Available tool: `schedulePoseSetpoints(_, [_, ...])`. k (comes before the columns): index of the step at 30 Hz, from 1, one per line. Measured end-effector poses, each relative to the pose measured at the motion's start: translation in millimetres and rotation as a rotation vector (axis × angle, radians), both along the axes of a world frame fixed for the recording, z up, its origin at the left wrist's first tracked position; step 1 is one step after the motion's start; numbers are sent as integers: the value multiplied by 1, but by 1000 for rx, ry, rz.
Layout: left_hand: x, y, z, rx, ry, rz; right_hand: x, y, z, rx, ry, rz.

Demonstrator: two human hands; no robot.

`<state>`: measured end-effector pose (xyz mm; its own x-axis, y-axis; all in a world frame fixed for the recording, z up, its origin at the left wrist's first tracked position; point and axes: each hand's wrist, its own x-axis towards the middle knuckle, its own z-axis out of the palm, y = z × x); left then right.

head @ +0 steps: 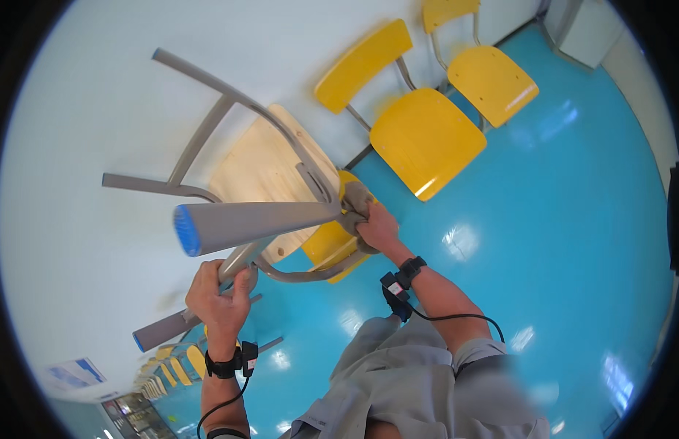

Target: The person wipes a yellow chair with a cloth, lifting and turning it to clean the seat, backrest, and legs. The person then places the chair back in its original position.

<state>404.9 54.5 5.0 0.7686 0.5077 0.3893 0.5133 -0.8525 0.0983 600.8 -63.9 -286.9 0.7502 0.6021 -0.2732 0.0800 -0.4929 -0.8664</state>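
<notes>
A chair with grey metal tube legs is upended before me, its legs pointing up at the camera and its pale wooden seat underside showing. My left hand is closed around a crossbar between the legs. In my right hand is a bunched grey-brown cloth, pressed at the tube frame near the seat's edge. Below the frame a yellow chair part shows; whether it belongs to the upended chair or another one, I cannot tell. Blue caps cover the leg ends.
Two yellow chairs, one nearer and one farther, stand upright along the white wall. More yellow chairs line the wall at the lower left, by a shelf. The shiny blue floor stretches to the right.
</notes>
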Motion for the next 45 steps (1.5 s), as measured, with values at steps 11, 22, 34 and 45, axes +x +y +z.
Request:
schedulePoseSetpoints(11, [-6,3,-1,47,-45,-36,-27,-50,-96,-381,59,311])
schedulePoseSetpoints(22, [0,-3,12,-12,-46,18,94,-27,24,253,363,72])
schedulePoseSetpoints(34, [12,4,17,17,123,285,194,171,142,258,-453,577])
schedulePoseSetpoints(45, [43,-4,23,-30,128,506,169,234,82,186,-508,710])
